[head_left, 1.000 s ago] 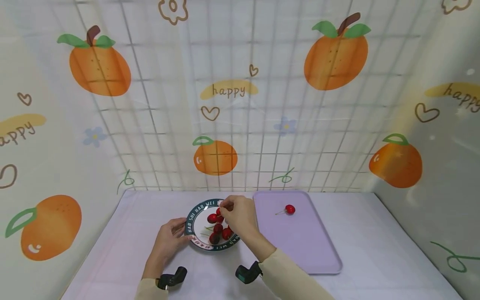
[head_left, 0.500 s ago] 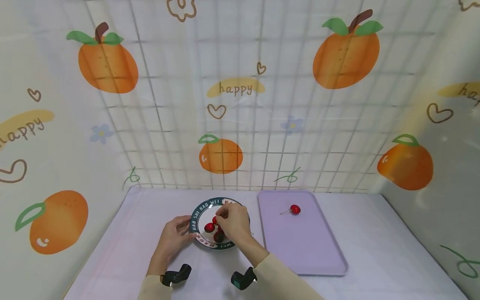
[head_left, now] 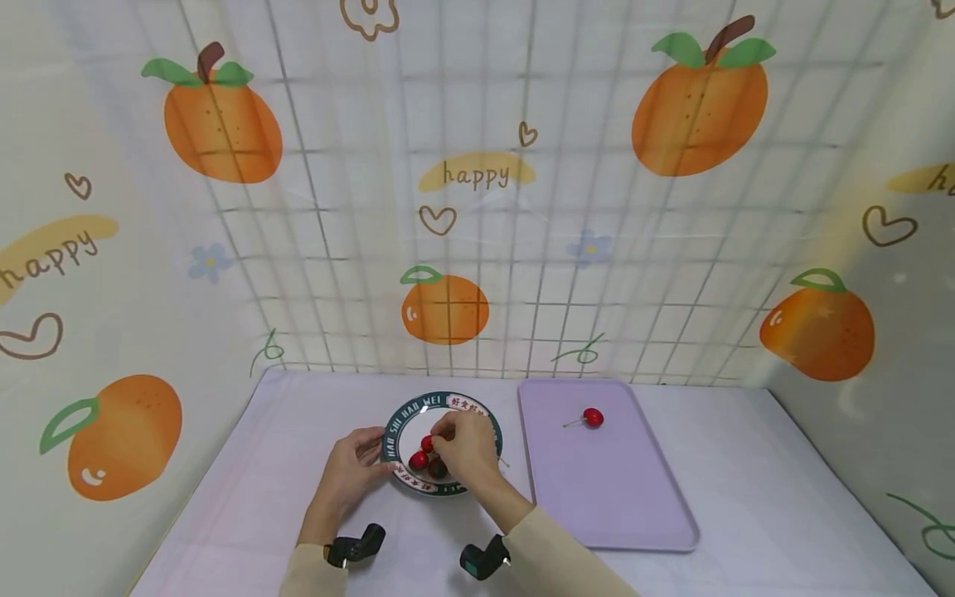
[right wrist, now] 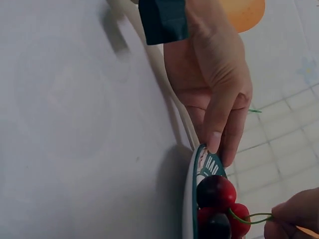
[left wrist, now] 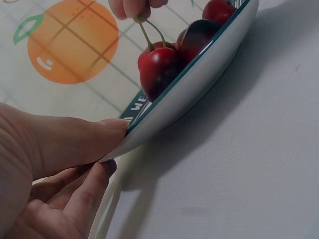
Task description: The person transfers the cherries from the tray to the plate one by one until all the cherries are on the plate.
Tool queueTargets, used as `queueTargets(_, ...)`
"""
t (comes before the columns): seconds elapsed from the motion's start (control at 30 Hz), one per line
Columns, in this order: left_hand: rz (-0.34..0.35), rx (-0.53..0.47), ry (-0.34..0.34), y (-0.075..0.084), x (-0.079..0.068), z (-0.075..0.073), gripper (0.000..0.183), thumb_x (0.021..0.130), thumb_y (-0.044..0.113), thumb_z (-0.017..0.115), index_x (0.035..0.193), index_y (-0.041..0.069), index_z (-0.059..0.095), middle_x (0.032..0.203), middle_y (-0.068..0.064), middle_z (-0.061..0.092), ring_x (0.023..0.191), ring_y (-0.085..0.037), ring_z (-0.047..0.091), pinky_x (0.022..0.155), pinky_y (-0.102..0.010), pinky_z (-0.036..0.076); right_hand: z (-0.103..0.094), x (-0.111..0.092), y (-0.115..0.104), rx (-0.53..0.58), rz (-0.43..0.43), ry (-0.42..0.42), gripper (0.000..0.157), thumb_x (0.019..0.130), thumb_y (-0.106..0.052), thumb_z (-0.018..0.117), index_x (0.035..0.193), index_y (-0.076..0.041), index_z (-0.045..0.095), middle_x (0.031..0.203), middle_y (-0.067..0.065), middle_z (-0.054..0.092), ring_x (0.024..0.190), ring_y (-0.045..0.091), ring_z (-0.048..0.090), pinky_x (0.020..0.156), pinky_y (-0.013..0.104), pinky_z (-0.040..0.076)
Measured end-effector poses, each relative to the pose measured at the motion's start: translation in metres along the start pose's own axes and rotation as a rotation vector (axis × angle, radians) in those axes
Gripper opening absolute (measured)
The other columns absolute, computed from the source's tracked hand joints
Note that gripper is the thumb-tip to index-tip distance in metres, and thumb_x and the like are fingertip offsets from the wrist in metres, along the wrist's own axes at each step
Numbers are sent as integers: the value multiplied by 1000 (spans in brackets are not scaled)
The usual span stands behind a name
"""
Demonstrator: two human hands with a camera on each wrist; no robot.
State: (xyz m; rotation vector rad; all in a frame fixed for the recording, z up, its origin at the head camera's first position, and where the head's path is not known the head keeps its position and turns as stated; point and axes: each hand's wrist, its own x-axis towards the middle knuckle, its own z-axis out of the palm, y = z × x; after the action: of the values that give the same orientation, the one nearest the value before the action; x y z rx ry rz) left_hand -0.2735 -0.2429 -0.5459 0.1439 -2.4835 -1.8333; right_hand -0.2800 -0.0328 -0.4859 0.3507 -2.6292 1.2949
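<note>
A round white plate with a dark green lettered rim (head_left: pixel 418 405) holds several red cherries (head_left: pixel 419 460). My left hand (head_left: pixel 351 473) grips its left edge, thumb on the rim and fingers beneath, as the left wrist view shows. Over the plate, my right hand (head_left: pixel 468 448) pinches two green stems (left wrist: pixel 156 33) between its fingertips. Those stems run down to a glossy red cherry (left wrist: pixel 160 73) and another partly behind it, both low at the plate. Darker cherries (right wrist: pixel 215 191) lie close by. In the head view my right hand covers part of the plate and its cherries.
Right of the plate lies a flat lilac tray (head_left: pixel 608 497), bearing one stemmed cherry (head_left: pixel 593 417) near its far end. A white cloth covers the table (head_left: pixel 746 497). Printed curtains (head_left: pixel 477 232) stand behind and at both sides.
My right hand has come nearer and lower over the plate, and cherries there have shifted toward its near left. My left hand keeps hold of the rim. The head view has swung slightly left.
</note>
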Motion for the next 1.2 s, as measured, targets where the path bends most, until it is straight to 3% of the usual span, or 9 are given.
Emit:
queueTargets(0.43, -10, -25, 0, 4, -3, 3, 69, 77, -8, 88, 140, -2, 62, 144, -22, 60, 136, -38, 58, 110, -37, 52, 5, 3, 11, -75, 47, 4, 8, 86, -1, 81, 83, -9, 79, 77, -3, 72, 77, 14, 60, 67, 29, 54)
queueTargets(0.7, -10, -17, 0, 4, -3, 1, 69, 77, -8, 89, 140, -1, 62, 145, -22, 60, 137, -37, 58, 110, -38, 52, 7, 0, 14, -70, 36, -19, 8, 86, -2, 82, 80, -7, 80, 74, -2, 72, 73, 13, 61, 59, 23, 56)
queueTargets(0.83, -13, -12, -2, 4, -3, 0, 69, 77, -7, 89, 140, -1, 62, 145, -23, 60, 137, -37, 58, 110, -38, 52, 4, -3, 13, -54, 50, -21, 9, 87, -3, 83, 80, -8, 80, 76, -1, 72, 74, 14, 62, 61, 23, 60)
queueTargets(1.03, -13, -9, -3, 2, -3, 1, 68, 78, -7, 88, 140, -1, 62, 146, -22, 60, 138, -37, 57, 111, -39, 52, -4, -5, 12, -89, 32, 1, 8, 86, -6, 84, 80, -10, 80, 78, -2, 74, 82, 17, 63, 73, 33, 62)
queueTargets(1.2, 7, -19, -9, 1, -4, 1, 68, 78, -9, 87, 140, -3, 62, 146, -24, 58, 138, -39, 56, 111, -38, 52, -12, -3, 15, -92, 22, 7, 7, 85, -6, 84, 80, -10, 81, 77, -2, 75, 80, 15, 65, 70, 32, 61)
